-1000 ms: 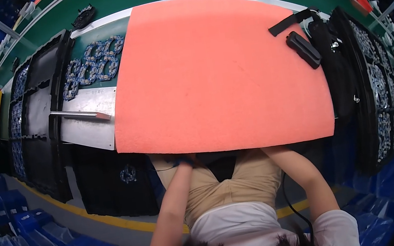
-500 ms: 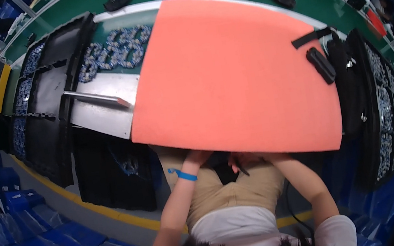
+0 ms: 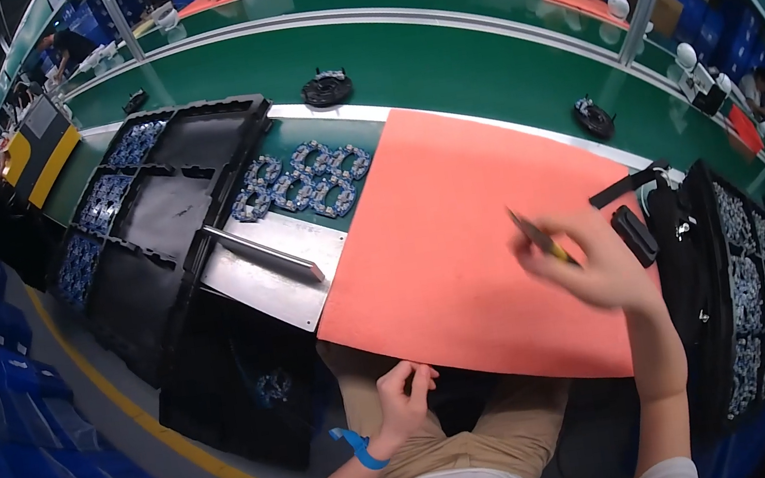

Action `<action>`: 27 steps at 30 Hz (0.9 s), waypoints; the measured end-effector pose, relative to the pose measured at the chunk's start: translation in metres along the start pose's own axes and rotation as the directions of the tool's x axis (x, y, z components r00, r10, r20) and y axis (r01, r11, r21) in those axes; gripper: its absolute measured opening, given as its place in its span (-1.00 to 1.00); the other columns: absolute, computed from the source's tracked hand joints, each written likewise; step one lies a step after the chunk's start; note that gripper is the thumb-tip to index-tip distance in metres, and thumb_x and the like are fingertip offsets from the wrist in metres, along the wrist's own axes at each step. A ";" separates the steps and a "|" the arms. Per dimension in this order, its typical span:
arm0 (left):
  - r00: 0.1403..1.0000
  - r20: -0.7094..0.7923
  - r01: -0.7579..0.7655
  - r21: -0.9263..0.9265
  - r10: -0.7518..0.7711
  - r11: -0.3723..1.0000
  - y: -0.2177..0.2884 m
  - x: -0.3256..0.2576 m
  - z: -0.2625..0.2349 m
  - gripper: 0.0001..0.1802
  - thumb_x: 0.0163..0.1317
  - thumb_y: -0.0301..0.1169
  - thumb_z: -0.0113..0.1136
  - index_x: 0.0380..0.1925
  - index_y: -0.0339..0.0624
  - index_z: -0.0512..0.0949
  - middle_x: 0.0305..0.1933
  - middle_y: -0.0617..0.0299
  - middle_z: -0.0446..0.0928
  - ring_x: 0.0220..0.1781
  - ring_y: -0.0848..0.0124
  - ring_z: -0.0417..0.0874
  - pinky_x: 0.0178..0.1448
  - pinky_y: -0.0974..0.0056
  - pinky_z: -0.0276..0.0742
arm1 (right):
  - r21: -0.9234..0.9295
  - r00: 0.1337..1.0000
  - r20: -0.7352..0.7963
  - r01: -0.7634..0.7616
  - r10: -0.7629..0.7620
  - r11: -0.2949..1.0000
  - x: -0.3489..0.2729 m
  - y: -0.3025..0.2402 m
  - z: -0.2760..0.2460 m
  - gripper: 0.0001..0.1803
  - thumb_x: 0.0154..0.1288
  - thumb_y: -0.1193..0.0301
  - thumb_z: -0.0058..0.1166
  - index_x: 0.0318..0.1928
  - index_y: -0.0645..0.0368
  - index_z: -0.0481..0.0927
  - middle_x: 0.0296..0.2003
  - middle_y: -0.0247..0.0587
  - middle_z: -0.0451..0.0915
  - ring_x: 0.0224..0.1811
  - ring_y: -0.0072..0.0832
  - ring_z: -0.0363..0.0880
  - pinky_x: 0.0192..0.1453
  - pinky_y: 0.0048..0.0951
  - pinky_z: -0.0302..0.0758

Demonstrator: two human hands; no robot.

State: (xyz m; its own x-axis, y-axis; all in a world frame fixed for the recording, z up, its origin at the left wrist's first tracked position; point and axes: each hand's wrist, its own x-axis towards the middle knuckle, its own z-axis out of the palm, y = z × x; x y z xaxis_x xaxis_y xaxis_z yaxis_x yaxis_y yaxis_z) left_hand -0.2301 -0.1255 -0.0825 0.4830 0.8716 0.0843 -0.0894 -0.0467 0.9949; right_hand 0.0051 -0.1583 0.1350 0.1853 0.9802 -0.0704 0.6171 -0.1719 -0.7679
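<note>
Currently, the right hand grasps a pointed tool above the pink mat; the left hand curls near its edge, contents unclear; circuit boards lie alongside, untouched

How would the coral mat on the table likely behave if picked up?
Being broad and thin-edged, the coral mat would probably be light for its size and might flex. Its dull surface suggests it would not be very slippery to grip.

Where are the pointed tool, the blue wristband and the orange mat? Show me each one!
Tool (image 3: pixel 534 234): head view, on its dark front part.
Wristband (image 3: pixel 363 451): head view, mid-band.
Mat (image 3: pixel 443 250): head view, on its bare surface.
</note>
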 end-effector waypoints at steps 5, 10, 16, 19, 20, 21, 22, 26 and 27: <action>0.953 0.066 -0.304 0.166 0.297 0.938 0.051 0.012 -0.001 -0.85 0.14 -0.56 0.05 -0.59 -0.30 0.51 -0.61 0.14 0.48 -0.56 0.32 0.51 -0.46 0.33 0.39 | -0.445 0.945 -0.271 0.043 -0.181 0.894 0.111 0.047 0.022 -0.61 0.20 0.10 0.07 -0.30 0.24 0.57 -0.48 -0.14 0.56 -0.45 -0.25 0.54 -0.30 -0.27 0.44; 0.901 0.078 -0.430 0.288 0.427 0.856 0.074 0.023 -0.019 -0.87 0.12 -0.56 0.08 -0.59 -0.29 0.52 -0.62 0.13 0.47 -0.57 0.25 0.49 -0.47 0.29 0.36 | -0.774 0.881 -0.261 0.052 -0.394 0.631 0.151 0.109 0.059 -0.46 0.20 -0.01 0.05 -0.09 0.24 0.50 -0.13 -0.08 0.52 0.05 -0.19 0.45 0.17 -0.12 0.28; 0.851 0.227 -0.521 0.473 0.473 0.711 0.079 0.051 -0.023 -0.95 0.10 -0.59 0.14 -0.52 -0.30 0.53 -0.52 0.10 0.51 -0.49 0.17 0.52 -0.38 0.22 0.43 | -0.695 0.805 -0.347 0.124 -0.481 0.708 0.148 0.124 0.074 -0.42 0.24 0.06 0.02 0.08 0.28 0.42 0.10 0.00 0.42 0.22 -0.18 0.32 0.35 -0.12 0.14; 0.848 0.255 -0.526 0.523 0.465 0.671 0.090 0.069 -0.016 -0.98 0.08 -0.58 0.18 -0.46 -0.28 0.54 -0.47 0.08 0.52 -0.45 0.14 0.54 -0.35 0.18 0.45 | -0.669 0.811 -0.360 0.120 -0.461 0.734 0.147 0.127 0.076 -0.42 0.25 0.08 0.02 0.08 0.31 0.41 0.12 0.00 0.41 0.23 -0.19 0.31 0.38 -0.11 0.11; 0.834 0.257 -0.542 0.550 0.489 0.636 0.094 0.077 -0.013 -0.98 0.08 -0.58 0.18 -0.45 -0.27 0.54 -0.47 0.07 0.52 -0.44 0.14 0.55 -0.36 0.18 0.45 | -0.663 0.798 -0.374 0.127 -0.473 0.738 0.149 0.128 0.076 -0.43 0.24 0.09 0.02 0.07 0.32 0.41 0.11 -0.01 0.42 0.23 -0.20 0.31 0.38 -0.12 0.10; 0.838 0.262 -0.530 0.601 0.479 0.598 0.101 0.085 -0.016 -0.96 0.08 -0.58 0.18 -0.44 -0.26 0.53 -0.43 0.07 0.53 -0.40 0.14 0.56 -0.32 0.17 0.45 | -0.658 0.796 -0.373 0.135 -0.477 0.741 0.149 0.128 0.076 -0.43 0.24 0.09 0.02 0.07 0.32 0.41 0.11 -0.01 0.42 0.23 -0.20 0.31 0.38 -0.12 0.10; 0.820 0.261 -0.539 0.653 0.509 0.532 0.107 0.096 -0.024 -0.96 0.08 -0.58 0.18 -0.44 -0.26 0.53 -0.42 0.06 0.53 -0.37 0.14 0.56 -0.30 0.16 0.45 | -0.647 0.802 -0.378 0.129 -0.462 0.752 0.149 0.126 0.076 -0.44 0.23 0.10 0.03 0.05 0.31 0.42 0.09 -0.01 0.42 0.23 -0.21 0.31 0.38 -0.11 0.10; 0.818 0.168 -0.476 0.735 0.551 0.482 0.135 0.140 -0.050 -0.95 0.10 -0.58 0.16 -0.42 -0.28 0.50 -0.40 0.05 0.51 -0.30 0.09 0.54 -0.22 0.12 0.42 | -0.639 0.801 -0.391 0.120 -0.454 0.760 0.147 0.129 0.075 -0.47 0.21 0.12 0.06 0.02 0.29 0.42 0.06 -0.03 0.44 0.22 -0.23 0.32 0.38 -0.10 0.10; 0.814 0.187 -0.474 0.762 0.550 0.441 0.140 0.154 -0.060 -0.94 0.11 -0.56 0.16 -0.40 -0.29 0.49 -0.39 0.05 0.51 -0.28 0.08 0.54 -0.20 0.12 0.43 | -0.628 0.797 -0.392 0.132 -0.459 0.766 0.146 0.127 0.074 -0.47 0.21 0.12 0.06 0.02 0.29 0.42 0.06 -0.03 0.44 0.22 -0.23 0.32 0.38 -0.10 0.10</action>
State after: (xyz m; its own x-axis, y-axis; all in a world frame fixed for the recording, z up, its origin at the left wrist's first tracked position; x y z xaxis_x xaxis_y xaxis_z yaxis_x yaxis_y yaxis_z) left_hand -0.2207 0.0317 0.0664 0.5070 0.5924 0.6262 0.3957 -0.8053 0.4415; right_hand 0.0538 -0.0296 -0.0205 0.1640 0.8218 0.5456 0.9782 -0.0640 -0.1977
